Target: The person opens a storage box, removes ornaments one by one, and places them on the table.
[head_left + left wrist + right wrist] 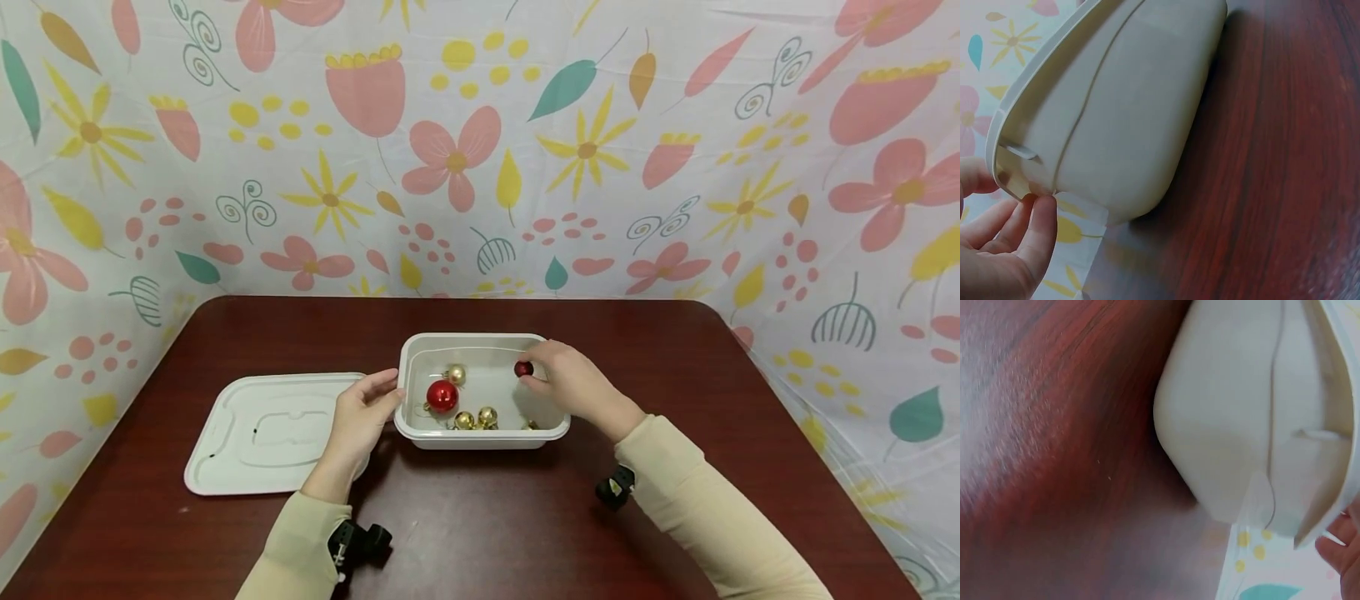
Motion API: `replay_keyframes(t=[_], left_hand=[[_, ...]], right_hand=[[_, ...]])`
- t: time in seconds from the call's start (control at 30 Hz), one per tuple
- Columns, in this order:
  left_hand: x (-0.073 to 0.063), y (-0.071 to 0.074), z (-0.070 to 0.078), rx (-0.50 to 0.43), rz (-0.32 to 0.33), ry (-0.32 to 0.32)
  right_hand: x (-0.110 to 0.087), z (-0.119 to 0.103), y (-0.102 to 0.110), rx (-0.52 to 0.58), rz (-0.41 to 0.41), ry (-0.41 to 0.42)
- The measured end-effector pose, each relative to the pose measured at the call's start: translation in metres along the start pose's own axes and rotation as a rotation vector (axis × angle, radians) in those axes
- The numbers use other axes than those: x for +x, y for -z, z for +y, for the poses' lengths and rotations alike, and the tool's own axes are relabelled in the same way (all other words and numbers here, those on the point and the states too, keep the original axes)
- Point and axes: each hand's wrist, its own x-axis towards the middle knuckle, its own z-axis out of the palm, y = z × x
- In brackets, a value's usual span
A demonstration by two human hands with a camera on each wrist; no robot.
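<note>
A white plastic container (480, 436) sits in the middle of the table, holding Christmas baubles. Its left rim is gripped by my left hand (362, 423); in the left wrist view, the fingertips (1041, 215) hold the rim at a corner. Over the right end of the container, my right hand (576, 385) pinches a small dark red bauble (522, 368) between thumb and fingers. Below it, inside, lie a larger shiny red bauble (442, 397), a pale gold bauble (456, 374) and several gold baubles (487, 417) along the near wall. The right wrist view hides the bauble behind the container wall (1222, 406).
A white lid (281, 433) lies flat on the table to the left of the container, partly under my left forearm. The dark red-brown table (487, 533) ends at a flower-patterned cloth (457, 167) behind it and at both sides.
</note>
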Motion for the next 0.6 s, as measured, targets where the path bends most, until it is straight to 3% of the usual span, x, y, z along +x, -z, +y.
replay_keyframes(t=[0.33,0.47,0.6], left_hand=[[0.001,0.001,0.000,-0.012,0.002,0.003],[0.000,0.000,-0.001,-0.014,-0.006,0.004],[0.000,0.001,0.001,-0.010,-0.006,0.004]], right_hand=[[-0.033,0.024,-0.012,0.363,0.450,-0.370],[-0.043,0.036,-0.018,0.466,0.524,-0.499],[-0.047,0.048,-0.020,0.462,0.520,-0.584]])
